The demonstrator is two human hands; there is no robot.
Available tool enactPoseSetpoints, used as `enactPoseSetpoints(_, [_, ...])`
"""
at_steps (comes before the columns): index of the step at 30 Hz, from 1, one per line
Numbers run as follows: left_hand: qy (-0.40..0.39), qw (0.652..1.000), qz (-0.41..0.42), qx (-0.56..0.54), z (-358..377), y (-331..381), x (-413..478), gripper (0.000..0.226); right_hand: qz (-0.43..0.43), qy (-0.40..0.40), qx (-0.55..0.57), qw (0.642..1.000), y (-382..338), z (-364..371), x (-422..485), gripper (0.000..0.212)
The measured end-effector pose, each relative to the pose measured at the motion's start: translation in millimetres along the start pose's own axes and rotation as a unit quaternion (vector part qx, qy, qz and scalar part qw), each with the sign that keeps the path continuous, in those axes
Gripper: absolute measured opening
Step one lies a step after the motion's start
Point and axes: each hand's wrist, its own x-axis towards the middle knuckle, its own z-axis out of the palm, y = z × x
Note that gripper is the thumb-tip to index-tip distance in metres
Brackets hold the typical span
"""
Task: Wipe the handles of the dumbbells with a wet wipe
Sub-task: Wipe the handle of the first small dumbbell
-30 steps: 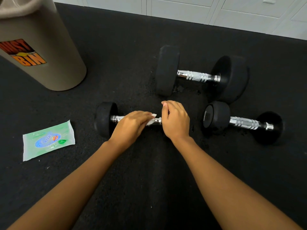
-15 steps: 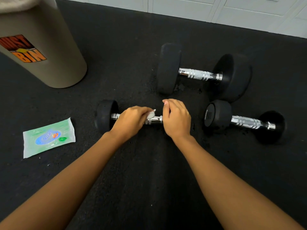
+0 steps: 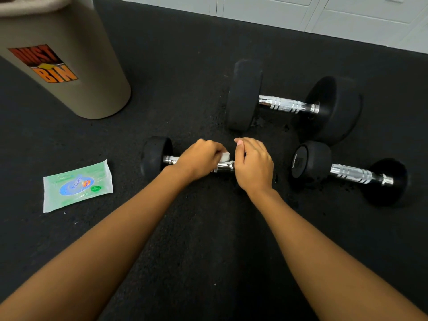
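A small black dumbbell (image 3: 155,156) with a chrome handle lies on the black floor in front of me. My left hand (image 3: 199,158) is wrapped over the handle's middle, pressing a white wet wipe (image 3: 224,156) against it. My right hand (image 3: 253,165) covers and grips the dumbbell's right head, which is hidden under it. A short stretch of chrome shows between the two hands. A large dumbbell (image 3: 289,104) lies behind, and another small dumbbell (image 3: 352,174) lies to the right; neither hand touches these.
A green pack of wet wipes (image 3: 77,186) lies flat on the floor at my left. A beige dust bin (image 3: 69,56) stands at the far left. White cabinet fronts (image 3: 324,15) run along the back edge of the black mat (image 3: 208,251).
My left hand with the wipe has slid slightly left along the handle, baring more chrome beside my right hand. My right hand has stayed on the dumbbell's right head.
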Motion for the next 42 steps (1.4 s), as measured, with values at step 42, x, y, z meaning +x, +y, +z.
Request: enactPoseSetpoints(42, [0.232,0.935,0.259,0.068,44,-28,-33,0.017,0.018,0.021,0.058,0.998,0,1,2,0.059])
